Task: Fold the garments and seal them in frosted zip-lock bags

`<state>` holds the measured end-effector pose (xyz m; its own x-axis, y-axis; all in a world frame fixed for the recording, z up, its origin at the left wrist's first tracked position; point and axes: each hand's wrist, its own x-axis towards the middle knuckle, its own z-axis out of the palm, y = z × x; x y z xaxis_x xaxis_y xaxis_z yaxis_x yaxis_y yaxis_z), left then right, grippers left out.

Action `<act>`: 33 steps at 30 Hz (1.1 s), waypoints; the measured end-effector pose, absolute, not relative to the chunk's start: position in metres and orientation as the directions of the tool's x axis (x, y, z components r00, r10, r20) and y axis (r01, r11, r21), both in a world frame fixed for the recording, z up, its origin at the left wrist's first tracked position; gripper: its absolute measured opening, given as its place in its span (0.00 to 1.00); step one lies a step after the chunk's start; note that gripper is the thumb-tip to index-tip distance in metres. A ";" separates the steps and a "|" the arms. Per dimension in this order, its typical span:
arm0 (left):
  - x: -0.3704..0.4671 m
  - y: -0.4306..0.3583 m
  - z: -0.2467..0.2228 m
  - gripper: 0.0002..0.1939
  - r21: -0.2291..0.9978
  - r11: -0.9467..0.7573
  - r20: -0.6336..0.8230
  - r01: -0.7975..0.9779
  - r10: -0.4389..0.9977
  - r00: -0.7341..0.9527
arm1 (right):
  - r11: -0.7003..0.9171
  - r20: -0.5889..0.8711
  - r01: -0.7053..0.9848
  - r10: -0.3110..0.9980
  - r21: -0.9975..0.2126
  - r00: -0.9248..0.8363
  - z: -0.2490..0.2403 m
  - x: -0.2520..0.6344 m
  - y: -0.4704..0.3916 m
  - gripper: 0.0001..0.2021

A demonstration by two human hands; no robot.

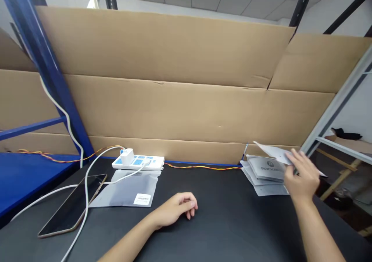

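My right hand [302, 174] grips a thin white flat packet [273, 152], tilted above a stack at the right of the table. The stack holds several flat translucent sleeves; its top grey packet [266, 169] bears a round logo and lettering that starts "ROCK". My fingers cover part of both the held packet and the stack. My left hand [177, 209] rests on the black table [221, 223] near the middle, its fingers curled together with nothing visible in them. To its left lies a translucent plastic sleeve [124, 188] with a white barcode label [142, 199].
A tablet [74, 205] lies at the left, crossed by a white cable [86, 192]. Behind the sleeve sits a power strip [154, 162] with a white charger [127, 156]. Cardboard panels [174, 111] wall the back. A blue post [55, 72] rises at the left.
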<state>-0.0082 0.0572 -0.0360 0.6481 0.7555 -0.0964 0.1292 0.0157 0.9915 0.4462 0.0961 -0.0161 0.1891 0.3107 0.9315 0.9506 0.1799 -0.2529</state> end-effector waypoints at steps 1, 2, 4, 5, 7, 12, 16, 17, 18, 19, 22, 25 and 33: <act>-0.008 0.057 -0.036 0.19 0.991 0.010 -0.095 0.133 0.758 0.646 | 0.206 0.873 0.941 0.465 -0.267 0.146 -0.030 0.452 0.103 0.19; -0.009 0.058 -0.037 0.19 0.991 0.003 -0.090 0.136 0.762 0.642 | 0.227 0.818 0.933 0.565 -0.280 0.109 -0.043 0.455 0.111 0.19; -0.010 0.058 -0.037 0.18 0.989 -0.010 -0.085 0.146 0.769 0.633 | 0.254 0.745 0.918 0.664 -0.305 0.063 -0.064 0.456 0.122 0.19; -0.010 0.059 -0.038 0.18 0.988 -0.016 -0.085 0.152 0.773 0.629 | 0.260 0.733 0.914 0.677 -0.311 0.057 -0.070 0.455 0.126 0.19; -0.010 0.059 -0.037 0.18 0.986 -0.021 -0.089 0.167 0.773 0.628 | 0.267 0.721 0.906 0.690 -0.329 0.059 -0.077 0.452 0.129 0.19; -0.010 0.058 -0.035 0.18 0.983 -0.030 -0.096 0.183 0.765 0.637 | 0.216 0.762 0.896 0.622 -0.387 0.180 -0.069 0.452 0.122 0.16; -0.010 0.057 -0.033 0.18 0.982 -0.036 -0.093 0.187 0.765 0.637 | 0.030 0.788 0.873 0.446 -0.487 0.425 -0.064 0.468 0.116 0.19; -0.010 0.057 -0.033 0.18 0.981 -0.036 -0.096 0.191 0.765 0.637 | 0.002 0.773 0.864 0.448 -0.503 0.449 -0.064 0.472 0.116 0.20; -0.010 0.056 -0.032 0.18 0.980 -0.035 -0.100 0.195 0.763 0.638 | -0.018 0.755 0.860 0.470 -0.510 0.458 -0.065 0.476 0.116 0.20; -0.011 0.056 -0.032 0.18 0.980 -0.033 -0.103 0.198 0.762 0.639 | -0.032 0.735 0.859 0.502 -0.511 0.456 -0.066 0.479 0.116 0.20; -0.011 0.057 -0.032 0.17 0.979 -0.029 -0.108 0.200 0.760 0.641 | -0.062 0.700 0.872 0.570 -0.486 0.430 -0.072 0.479 0.119 0.21; -0.011 0.058 -0.034 0.17 0.980 -0.039 -0.099 0.197 0.758 0.644 | -0.070 0.699 0.889 0.592 -0.452 0.402 -0.076 0.473 0.124 0.21; -0.009 0.053 -0.034 0.12 0.781 -0.430 0.149 0.453 0.833 0.533 | 0.040 0.791 0.917 0.522 -0.396 0.318 -0.055 0.443 0.119 0.20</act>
